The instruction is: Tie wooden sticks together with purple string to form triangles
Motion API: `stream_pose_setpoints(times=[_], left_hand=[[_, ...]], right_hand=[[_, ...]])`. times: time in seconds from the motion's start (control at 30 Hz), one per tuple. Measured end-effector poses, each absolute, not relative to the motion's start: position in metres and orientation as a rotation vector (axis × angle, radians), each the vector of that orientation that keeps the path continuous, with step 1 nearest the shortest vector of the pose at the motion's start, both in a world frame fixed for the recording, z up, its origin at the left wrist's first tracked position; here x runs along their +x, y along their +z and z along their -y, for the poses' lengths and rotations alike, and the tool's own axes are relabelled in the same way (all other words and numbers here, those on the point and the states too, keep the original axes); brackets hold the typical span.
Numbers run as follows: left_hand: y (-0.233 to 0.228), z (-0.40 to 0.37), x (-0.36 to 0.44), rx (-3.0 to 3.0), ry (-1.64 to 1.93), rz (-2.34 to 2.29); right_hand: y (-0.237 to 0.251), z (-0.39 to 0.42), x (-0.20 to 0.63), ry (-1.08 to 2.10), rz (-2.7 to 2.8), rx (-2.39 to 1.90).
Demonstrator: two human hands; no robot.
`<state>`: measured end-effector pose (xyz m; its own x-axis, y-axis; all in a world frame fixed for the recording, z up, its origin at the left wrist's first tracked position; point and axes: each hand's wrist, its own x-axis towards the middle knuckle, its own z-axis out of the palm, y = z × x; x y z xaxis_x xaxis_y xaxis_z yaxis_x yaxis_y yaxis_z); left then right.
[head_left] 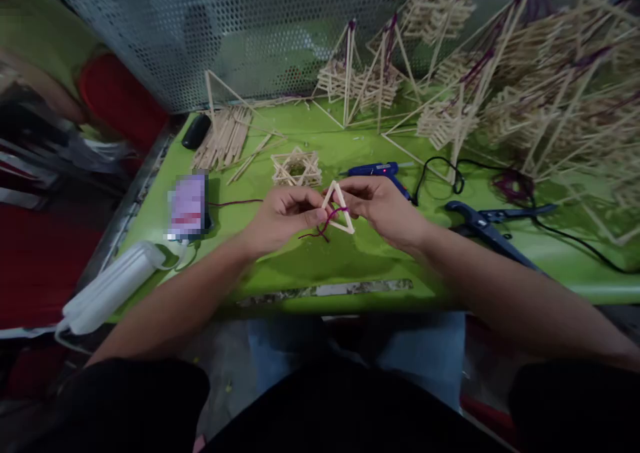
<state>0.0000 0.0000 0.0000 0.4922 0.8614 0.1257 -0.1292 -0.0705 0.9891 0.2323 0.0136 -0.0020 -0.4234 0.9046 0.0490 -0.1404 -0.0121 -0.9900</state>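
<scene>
Left hand and right hand both pinching a little pale wooden-stick triangle, purple string on it, over the lime-green table. Tip's aimed toward the far side, long axis too.

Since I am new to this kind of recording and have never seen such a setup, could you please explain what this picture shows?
There is no machine here: the left hand and right hand belong to the person wearing the camera. It sits on their head and looks forward and down, so their forearms reach in from below. This is the only view.

Between their fingertips, both hands hold a small triangle of sticks, with a purple thread at it.

On the green table, a star-shaped stick piece lies just beyond the hands, and a bundle of sticks farther left. To the right are a blue glue gun, a dark hand tool and many larger stick structures with purple thread.
</scene>
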Motion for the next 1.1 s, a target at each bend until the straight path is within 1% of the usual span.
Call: stream_pose_setpoints(times=[0.13, 0.27, 0.37, 0.43, 0.53, 0.6, 0.7, 0.77, 0.8, 0.87, 0.93, 1.1], left_hand=[[-0.002, 0.001, 0.001, 1.376, 0.868, -0.732], [-0.003, 0.002, 0.003, 1.398, 0.825, -0.717], [-0.002, 0.002, 0.003, 1.464, 0.815, -0.707], [0.0, 0.002, 0.002, 1.541, 0.844, -0.702], [0.0, -0.002, 0.0, 1.701, 0.935, -0.781], [-0.001, -0.005, -0.001, 1.792, 1.003, -0.907], [-0.005, -0.009, -0.003, 1.932, 1.127, -1.187], [-0.005, -0.01, -0.004, 2.085, 1.206, -1.359], [-0.005, -0.01, -0.006, 2.181, 1.236, -1.411], [-0.001, -0.008, -0.008, 2.338, 1.27, -1.461], [0.003, -0.006, -0.01, 2.364, 1.273, -1.506], [0.005, 0.002, -0.007, 2.224, 1.215, -1.502]], right_hand=[[-0.004, -0.013, 0.231, 1.653, 1.29, -0.747], [-0.001, -0.009, 0.231, 1.686, 1.354, -0.698], [0.001, -0.008, 0.232, 1.691, 1.345, -0.761], [0.003, -0.012, 0.236, 1.624, 1.303, -0.836], [0.007, -0.025, 0.246, 1.384, 1.28, -0.948], [0.012, -0.034, 0.254, 1.091, 1.316, -0.984], [0.02, -0.036, 0.262, 0.586, 1.409, -0.919], [0.023, -0.028, 0.262, 0.451, 1.499, -0.864], [0.022, -0.022, 0.26, 0.475, 1.559, -0.851], [0.019, -0.007, 0.254, 0.633, 1.689, -0.877], [0.013, 0.006, 0.245, 0.758, 1.805, -0.946], [0.004, 0.018, 0.23, 0.793, 1.91, -1.052]])
